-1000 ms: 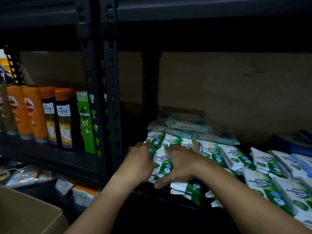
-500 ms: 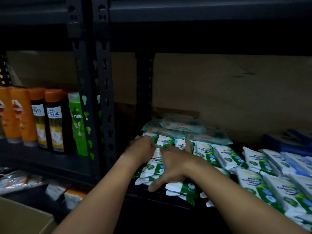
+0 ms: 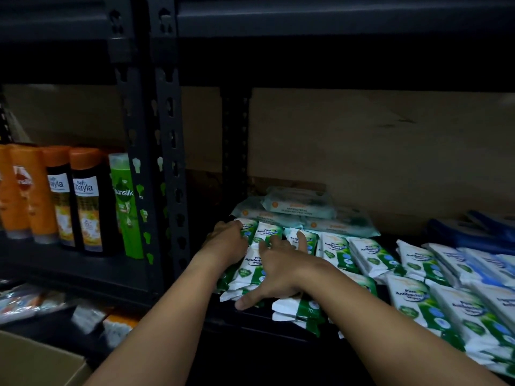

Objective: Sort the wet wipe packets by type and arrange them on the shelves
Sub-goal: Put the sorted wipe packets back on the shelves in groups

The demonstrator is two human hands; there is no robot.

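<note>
Green-and-white plastic wipe packets (image 3: 337, 250) already line the black metal shelf (image 3: 250, 320) at centre; right-hand ones lie loose. Left hand (image 3: 227, 240) grips the stack's end; right hand (image 3: 274, 273) presses flat, fingers spread.

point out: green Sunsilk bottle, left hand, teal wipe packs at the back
green Sunsilk bottle (image 3: 124, 201), head view, front label.
left hand (image 3: 227, 242), head view, back of hand.
teal wipe packs (image 3: 299, 206), head view, top pack's front face.

We see matt dark metal rack (image 3: 167, 151); glossy plastic wipe packs (image 3: 337, 252), smooth; glossy plastic bottles (image 3: 86, 201); matt brown board (image 3: 362, 151) behind shelf, slightly rough; matt cardboard box (image 3: 36, 363).
</note>
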